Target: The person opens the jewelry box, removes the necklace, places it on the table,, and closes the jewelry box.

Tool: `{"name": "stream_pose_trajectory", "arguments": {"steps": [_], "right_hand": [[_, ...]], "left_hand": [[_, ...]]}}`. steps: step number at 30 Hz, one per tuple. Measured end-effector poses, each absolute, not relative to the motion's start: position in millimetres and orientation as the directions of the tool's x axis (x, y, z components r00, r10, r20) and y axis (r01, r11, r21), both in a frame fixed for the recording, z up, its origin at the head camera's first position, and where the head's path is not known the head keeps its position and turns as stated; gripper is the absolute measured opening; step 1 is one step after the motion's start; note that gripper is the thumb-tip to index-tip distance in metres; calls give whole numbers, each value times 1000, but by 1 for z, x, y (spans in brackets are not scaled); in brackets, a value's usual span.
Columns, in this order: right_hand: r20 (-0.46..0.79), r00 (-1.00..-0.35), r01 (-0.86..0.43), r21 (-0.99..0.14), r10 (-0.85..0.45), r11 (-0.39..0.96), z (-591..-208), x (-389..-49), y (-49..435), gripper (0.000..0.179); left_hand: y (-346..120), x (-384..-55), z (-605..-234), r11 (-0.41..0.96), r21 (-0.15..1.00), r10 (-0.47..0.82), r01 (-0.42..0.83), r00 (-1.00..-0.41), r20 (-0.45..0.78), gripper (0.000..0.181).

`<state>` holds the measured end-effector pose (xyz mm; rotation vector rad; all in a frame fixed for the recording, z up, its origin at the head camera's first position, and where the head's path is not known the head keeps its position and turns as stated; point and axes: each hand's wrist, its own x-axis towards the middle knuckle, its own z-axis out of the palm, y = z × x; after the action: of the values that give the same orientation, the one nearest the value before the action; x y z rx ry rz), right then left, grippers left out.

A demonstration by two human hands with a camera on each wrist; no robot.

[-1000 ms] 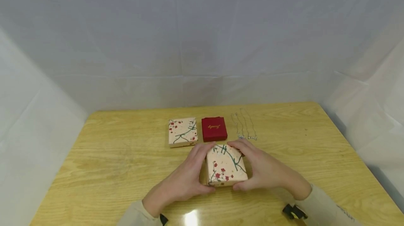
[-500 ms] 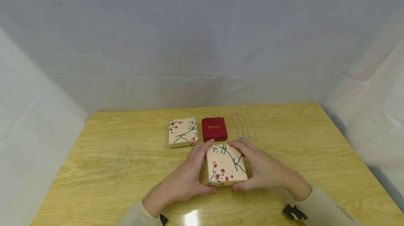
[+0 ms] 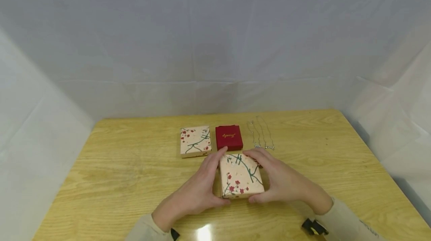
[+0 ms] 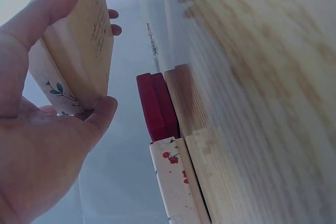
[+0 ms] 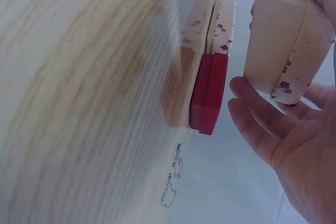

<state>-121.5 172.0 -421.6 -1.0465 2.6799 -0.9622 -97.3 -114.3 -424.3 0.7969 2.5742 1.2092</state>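
Both hands hold a square cream gift box printed with red blossoms and green branches. My left hand grips its left side, thumb at the near edge and fingers at the far corner. On the opposite side my right hand grips it the same way. The wrist views show the box lifted off the table, its plain underside bearing small printed text. Behind it lie a second blossom-patterned box, a dark red box with gold lettering, and two thin silver necklaces.
A light wooden table carries everything. White sheeting hangs behind it and on both sides. Dark straps show at the wrists, below the light sleeves.
Hardly anything differs. The left index finger has shifted slightly up along the far left corner of the held box; box and right hand stay in place.
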Motion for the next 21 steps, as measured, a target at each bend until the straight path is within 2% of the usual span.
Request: {"name": "stream_pose_trajectory", "arguments": {"steps": [21], "right_hand": [[159, -766, -574, -606, -623, 550, -420, -122, 179, 117]], "left_hand": [[-122, -95, -423, 537, 773, 509, 338, -861, 23, 145]]}}
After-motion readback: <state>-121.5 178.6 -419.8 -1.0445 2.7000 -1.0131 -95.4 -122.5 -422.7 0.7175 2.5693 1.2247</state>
